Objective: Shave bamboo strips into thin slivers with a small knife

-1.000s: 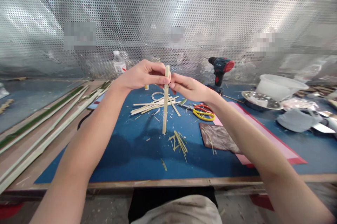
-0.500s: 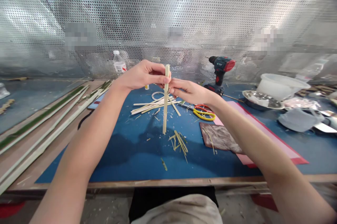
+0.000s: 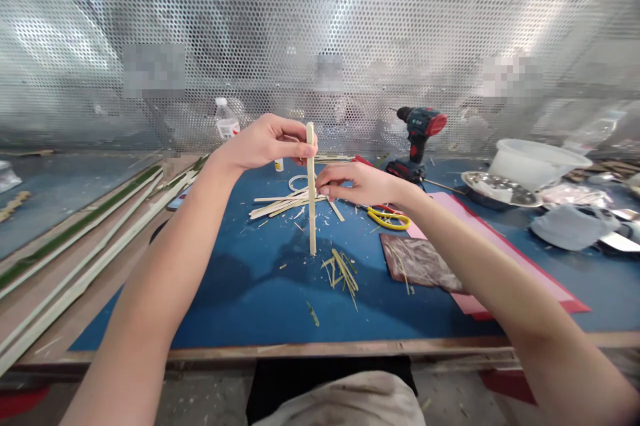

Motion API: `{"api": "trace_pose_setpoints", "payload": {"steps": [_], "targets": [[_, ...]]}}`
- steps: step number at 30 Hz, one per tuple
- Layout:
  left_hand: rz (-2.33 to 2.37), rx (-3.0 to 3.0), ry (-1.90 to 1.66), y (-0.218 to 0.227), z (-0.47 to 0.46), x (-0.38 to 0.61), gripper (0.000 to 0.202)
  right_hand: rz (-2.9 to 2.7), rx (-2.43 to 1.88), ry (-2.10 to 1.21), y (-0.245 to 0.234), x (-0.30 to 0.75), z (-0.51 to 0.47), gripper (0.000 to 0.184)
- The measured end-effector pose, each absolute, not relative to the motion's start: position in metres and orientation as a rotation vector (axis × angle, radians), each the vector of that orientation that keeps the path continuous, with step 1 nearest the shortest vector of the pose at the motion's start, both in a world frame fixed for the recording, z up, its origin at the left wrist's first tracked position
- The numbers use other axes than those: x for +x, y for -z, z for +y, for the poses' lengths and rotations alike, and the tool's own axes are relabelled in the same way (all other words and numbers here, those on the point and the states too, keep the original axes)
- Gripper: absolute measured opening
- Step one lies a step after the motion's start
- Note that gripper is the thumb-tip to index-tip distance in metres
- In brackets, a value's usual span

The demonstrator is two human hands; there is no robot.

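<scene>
A thin pale bamboo strip [image 3: 311,199] stands nearly upright above the blue work mat [image 3: 240,293]. My left hand [image 3: 265,143] grips it near its top end. My right hand [image 3: 357,185] reaches in from the right, its fingertips against the strip's middle. Below lie a loose bundle of bamboo strips [image 3: 285,204], a small bamboo coil [image 3: 299,181] and a pile of green-tinged scraps [image 3: 343,273]. Yellow-handled scissors [image 3: 387,218] sit partly hidden under my right wrist.
A cordless drill [image 3: 419,133] and plastic bottle [image 3: 227,121] stand by the perforated metal screen [image 3: 320,26]. Long bamboo lengths [image 3: 85,246] lie left. A dark board [image 3: 415,263], pink sheet [image 3: 505,273], steel dish [image 3: 500,189] and white plastic tub [image 3: 537,165] lie right.
My right hand has slid from near the strip's top down to its middle. My left hand has shifted slightly left, and the strip stays upright.
</scene>
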State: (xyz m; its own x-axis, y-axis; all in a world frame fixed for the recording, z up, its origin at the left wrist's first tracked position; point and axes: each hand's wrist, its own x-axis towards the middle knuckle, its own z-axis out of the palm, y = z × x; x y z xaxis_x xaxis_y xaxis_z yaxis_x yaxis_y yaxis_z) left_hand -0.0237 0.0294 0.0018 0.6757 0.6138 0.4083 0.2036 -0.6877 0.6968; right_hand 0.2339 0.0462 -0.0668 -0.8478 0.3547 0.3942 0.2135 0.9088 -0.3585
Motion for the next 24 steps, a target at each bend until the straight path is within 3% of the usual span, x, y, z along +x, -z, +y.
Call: {"api": "trace_pose_setpoints", "payload": {"steps": [24], "targets": [[0.666, 2.298, -0.868, -0.003, 0.0256, -0.0189, 0.02, -2.533, -0.317, -0.275, 0.0569, 0.2316, 0.0389, 0.031]]}}
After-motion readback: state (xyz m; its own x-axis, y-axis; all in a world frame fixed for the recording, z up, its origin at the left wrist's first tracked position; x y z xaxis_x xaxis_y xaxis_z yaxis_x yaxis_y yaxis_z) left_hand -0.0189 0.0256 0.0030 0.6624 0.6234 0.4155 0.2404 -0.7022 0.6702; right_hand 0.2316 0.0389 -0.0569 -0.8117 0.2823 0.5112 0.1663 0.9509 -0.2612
